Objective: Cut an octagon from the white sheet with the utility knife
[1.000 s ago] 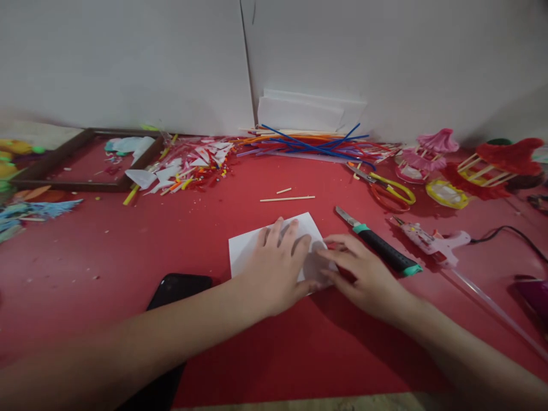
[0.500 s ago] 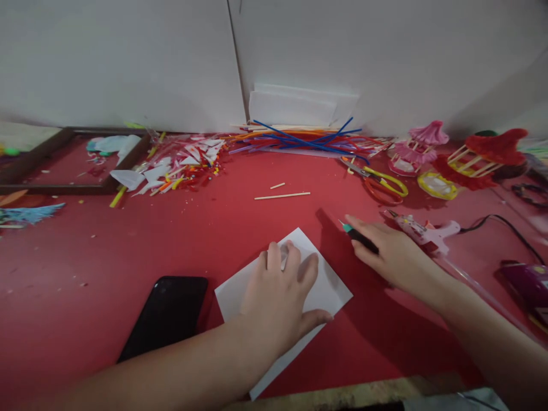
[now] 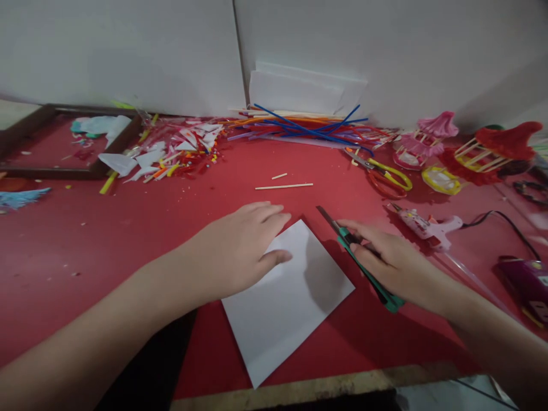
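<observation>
A folded-looking white sheet of paper point(image 3: 286, 319) lies turned cornerwise on the red table point(image 3: 240, 228). My left hand point(image 3: 244, 245) is over its upper left edge, fingers stretched out and thumb apart, gripping nothing; whether the palm touches the paper I cannot tell. To the paper's right, my right hand point(image 3: 385, 257) is closed round a green utility knife point(image 3: 368, 274) with its dark blade out, pointing up and left. Beyond the paper lie a thin wooden stick point(image 3: 284, 186) and a short stick piece point(image 3: 279, 176).
Scissors point(image 3: 387, 177) and a pink glue gun point(image 3: 428, 225) with a black cord lie at the right, near small pink and red models point(image 3: 496, 154). Pipe cleaners point(image 3: 308, 128), scraps point(image 3: 180, 151) and a brown frame point(image 3: 51, 171) line the back. My left forearm mostly covers a black phone point(image 3: 149, 365).
My left hand has moved left off the middle of the paper. In my right hand the utility knife has turned, so its long blade and green body now show.
</observation>
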Action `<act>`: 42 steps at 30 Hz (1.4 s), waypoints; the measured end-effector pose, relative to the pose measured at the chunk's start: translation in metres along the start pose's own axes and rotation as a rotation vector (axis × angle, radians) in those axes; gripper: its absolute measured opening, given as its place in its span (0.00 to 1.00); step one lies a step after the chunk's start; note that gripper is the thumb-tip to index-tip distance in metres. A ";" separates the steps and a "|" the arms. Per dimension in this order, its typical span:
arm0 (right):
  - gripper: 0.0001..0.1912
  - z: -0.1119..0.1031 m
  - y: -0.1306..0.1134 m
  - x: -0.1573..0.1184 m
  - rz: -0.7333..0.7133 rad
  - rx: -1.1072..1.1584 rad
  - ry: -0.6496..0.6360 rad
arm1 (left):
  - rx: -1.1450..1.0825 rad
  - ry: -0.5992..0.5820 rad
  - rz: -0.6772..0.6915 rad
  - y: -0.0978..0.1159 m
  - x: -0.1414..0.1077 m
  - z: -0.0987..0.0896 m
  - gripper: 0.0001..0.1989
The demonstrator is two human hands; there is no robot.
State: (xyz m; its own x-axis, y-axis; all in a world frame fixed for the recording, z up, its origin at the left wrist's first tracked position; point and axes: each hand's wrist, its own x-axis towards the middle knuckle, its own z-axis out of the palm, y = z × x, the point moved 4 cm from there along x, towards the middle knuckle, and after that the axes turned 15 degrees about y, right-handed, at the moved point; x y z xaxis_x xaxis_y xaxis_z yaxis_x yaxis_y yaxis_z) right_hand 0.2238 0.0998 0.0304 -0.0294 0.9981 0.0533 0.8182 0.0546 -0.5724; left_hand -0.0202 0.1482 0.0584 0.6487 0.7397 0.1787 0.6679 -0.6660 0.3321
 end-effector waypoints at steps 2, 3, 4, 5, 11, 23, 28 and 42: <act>0.24 0.000 0.004 0.000 0.023 0.007 0.004 | 0.005 -0.039 -0.011 -0.003 -0.008 -0.005 0.36; 0.24 0.000 0.006 0.000 0.035 0.011 0.007 | 0.004 -0.071 -0.012 -0.002 -0.013 -0.005 0.40; 0.24 0.000 0.008 0.000 0.043 0.015 0.008 | 0.004 -0.101 -0.007 0.000 -0.017 -0.003 0.43; 0.24 -0.001 0.010 0.000 0.050 0.020 0.011 | 0.009 -0.118 -0.001 0.004 -0.021 0.000 0.45; 0.21 -0.003 0.012 -0.003 0.075 0.114 0.030 | 0.127 -0.016 0.107 0.041 -0.017 0.027 0.39; 0.22 0.000 -0.005 -0.004 0.006 0.238 -0.053 | 0.186 -0.042 0.208 0.053 -0.003 0.047 0.27; 0.22 0.001 -0.002 0.000 0.050 0.281 -0.079 | 0.133 -0.008 0.176 0.030 0.005 0.043 0.18; 0.20 0.016 0.008 -0.001 0.135 0.422 -0.043 | 0.212 0.006 0.201 0.055 -0.003 0.051 0.11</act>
State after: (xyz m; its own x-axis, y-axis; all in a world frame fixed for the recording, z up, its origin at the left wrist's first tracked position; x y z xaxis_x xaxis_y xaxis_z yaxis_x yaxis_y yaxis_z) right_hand 0.2214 0.0996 0.0129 0.0306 0.9968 -0.0733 0.5104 -0.0786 -0.8563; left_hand 0.0330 0.1042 0.0284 0.7737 0.5914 0.2272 0.5883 -0.8037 0.0888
